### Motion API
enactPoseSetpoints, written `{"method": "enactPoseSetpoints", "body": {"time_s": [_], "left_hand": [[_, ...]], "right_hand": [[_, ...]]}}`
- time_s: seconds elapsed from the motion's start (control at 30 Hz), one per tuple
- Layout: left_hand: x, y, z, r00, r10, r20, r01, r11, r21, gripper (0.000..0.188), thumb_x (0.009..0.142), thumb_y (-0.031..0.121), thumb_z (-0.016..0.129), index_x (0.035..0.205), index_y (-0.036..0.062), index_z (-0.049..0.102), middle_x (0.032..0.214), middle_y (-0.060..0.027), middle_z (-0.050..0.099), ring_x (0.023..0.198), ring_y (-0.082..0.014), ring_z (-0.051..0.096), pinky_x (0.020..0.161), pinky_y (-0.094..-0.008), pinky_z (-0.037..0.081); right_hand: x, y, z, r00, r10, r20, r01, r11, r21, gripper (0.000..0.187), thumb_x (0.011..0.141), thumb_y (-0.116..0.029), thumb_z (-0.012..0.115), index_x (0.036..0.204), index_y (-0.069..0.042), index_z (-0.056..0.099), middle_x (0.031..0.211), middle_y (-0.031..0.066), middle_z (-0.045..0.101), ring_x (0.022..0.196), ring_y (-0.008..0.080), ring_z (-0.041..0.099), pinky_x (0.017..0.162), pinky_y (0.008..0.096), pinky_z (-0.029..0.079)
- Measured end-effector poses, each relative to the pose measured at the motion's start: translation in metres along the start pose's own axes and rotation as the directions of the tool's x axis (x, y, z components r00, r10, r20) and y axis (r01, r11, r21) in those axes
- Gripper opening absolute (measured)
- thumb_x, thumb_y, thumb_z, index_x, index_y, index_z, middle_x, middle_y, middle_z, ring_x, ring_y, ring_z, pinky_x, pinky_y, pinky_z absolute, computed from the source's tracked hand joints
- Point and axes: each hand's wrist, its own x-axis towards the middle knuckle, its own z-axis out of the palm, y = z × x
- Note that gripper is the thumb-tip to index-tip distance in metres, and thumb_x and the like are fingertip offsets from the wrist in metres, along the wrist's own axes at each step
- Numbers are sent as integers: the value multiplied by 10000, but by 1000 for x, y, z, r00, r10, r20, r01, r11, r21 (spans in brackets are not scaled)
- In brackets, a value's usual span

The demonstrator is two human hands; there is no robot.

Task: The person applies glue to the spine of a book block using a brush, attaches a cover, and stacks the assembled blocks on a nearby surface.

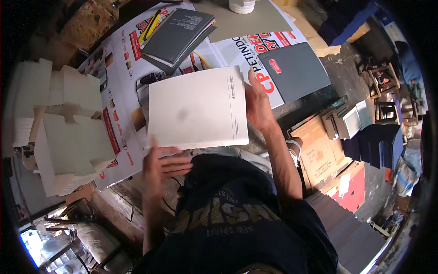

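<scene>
A white block of stacked pages (191, 107) is in front of me, tilted slightly above the printed sheets. My right hand (259, 102) grips its right edge, thumb pointing up along the side and the other fingers hidden behind the pages. At the lower left corner is my left hand (166, 162), partly blurred, its fingers stretched out below the bottom edge and its thumb near the corner. Beyond the block lie dark grey book covers (180, 34) in a small pile with a yellow cutter knife (151, 27) at their left edge. A flat grey cover (296, 73) rests to the right.
Printed poster sheets (121, 91) cover the table. Several white page stacks (68, 146) stand at the left. A white tub (242, 5) sits at the far edge. Cardboard (315, 148), dark stacks (376, 144) and a wooden stool (383, 80) are on the right.
</scene>
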Motion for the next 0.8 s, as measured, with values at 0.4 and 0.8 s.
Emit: {"method": "enactPoseSetpoints", "body": {"time_s": [0.4, 0.8], "left_hand": [[56, 27, -40, 875, 469, 119, -433, 647, 628, 467, 1010, 386, 548, 1186, -42, 605, 1079, -116, 679, 1011, -169, 613, 914, -328, 466], [87, 11, -72, 644, 746, 169, -560, 310, 768, 518, 671, 191, 923, 1102, 25, 691, 1081, -83, 715, 974, -184, 668, 865, -344, 540]], "right_hand": [[-21, -21, 22, 961, -171, 217, 269, 766, -584, 808, 784, -275, 832, 1433, -3, 434, 1319, 141, 590, 1159, 256, 600, 1008, 391, 478], [-16, -73, 43, 690, -370, 621, 706, 531, -468, 896, 639, -155, 903, 1394, -12, 442, 1329, 139, 557, 1265, 228, 519, 1076, 360, 386]]}}
